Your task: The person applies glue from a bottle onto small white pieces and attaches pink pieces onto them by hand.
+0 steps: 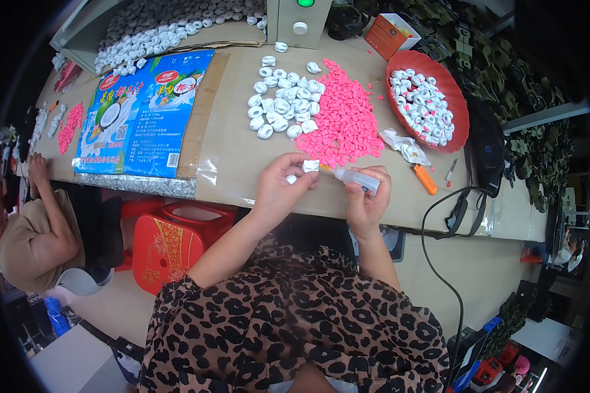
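Above the table's [236, 160] edge, left hand [276, 188] snugly pinches a white piece [311, 166]; right hand [368, 204], closed round the bottle [360, 180], holds its nozzle [326, 169] just beside; steady, a light squeeze should do!

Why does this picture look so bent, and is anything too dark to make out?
Head view: the wide fisheye lens curves the worktop; corners fall black; some camouflage items sit dim, details hard to tell; the bottle shows fairly clearly.

Place: small-parts workshop — long worktable [229, 131] | heaped white pieces [282, 105], pink pieces [347, 121] | co-worker [42, 239] seated alongside
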Tool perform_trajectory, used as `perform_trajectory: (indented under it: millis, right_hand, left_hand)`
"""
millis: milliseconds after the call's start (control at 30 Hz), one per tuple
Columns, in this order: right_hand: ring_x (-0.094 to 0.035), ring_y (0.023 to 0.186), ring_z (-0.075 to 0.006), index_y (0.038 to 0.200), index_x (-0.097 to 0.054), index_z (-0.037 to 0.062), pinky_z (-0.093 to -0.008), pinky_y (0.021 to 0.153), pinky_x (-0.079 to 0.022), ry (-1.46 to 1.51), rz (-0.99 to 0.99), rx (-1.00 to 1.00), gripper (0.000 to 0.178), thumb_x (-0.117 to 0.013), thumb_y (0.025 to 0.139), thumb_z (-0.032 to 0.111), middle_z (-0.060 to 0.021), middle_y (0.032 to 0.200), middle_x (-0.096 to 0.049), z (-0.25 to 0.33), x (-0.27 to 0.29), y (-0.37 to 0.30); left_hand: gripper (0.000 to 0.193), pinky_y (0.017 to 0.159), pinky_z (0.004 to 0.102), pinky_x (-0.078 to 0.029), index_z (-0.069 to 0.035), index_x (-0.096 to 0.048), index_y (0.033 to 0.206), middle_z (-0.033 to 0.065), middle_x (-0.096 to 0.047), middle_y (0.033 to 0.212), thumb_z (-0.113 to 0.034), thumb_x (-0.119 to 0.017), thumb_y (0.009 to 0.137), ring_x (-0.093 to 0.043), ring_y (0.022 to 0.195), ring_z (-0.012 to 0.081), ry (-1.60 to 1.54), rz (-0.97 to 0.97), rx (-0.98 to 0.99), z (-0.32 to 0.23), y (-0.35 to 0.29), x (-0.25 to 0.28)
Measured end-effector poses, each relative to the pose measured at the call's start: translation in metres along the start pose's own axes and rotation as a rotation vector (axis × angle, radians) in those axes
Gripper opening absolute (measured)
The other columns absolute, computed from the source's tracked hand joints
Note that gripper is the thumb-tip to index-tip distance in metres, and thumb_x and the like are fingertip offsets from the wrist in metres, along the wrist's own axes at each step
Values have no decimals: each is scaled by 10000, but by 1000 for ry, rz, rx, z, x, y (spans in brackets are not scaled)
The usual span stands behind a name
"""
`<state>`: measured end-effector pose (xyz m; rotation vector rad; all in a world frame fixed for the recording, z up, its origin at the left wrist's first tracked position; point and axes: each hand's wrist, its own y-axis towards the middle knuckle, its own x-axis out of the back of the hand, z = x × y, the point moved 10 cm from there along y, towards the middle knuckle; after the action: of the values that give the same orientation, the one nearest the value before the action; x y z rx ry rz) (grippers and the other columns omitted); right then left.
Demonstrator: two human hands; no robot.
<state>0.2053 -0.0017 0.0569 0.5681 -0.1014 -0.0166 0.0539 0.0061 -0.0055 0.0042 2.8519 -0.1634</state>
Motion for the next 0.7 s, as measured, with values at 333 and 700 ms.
perform_trajectory:
  millis: [333,700]
  right_hand:
    - [-449,687,-106,931,-393,14,-207,602,-382,20,-11,-76,300,-569,789,211,-73,843,-432,-9,3,0]
    - [-456,671,-99,928,-392,11,-197,584,-384,43,2,-94,286,-564,791,194,-70,847,-423,-11,2,-1]
  left_hand:
    - [248,660,194,-446,32,-466,1002,81,-584,797,22,-541,765,-566,720,106,33,-16,-21,-3,0,1]
    - [250,670,201,-446,35,-465,994,79,-572,819,36,-542,756,-560,740,103,23,-15,-52,-5,0,1]
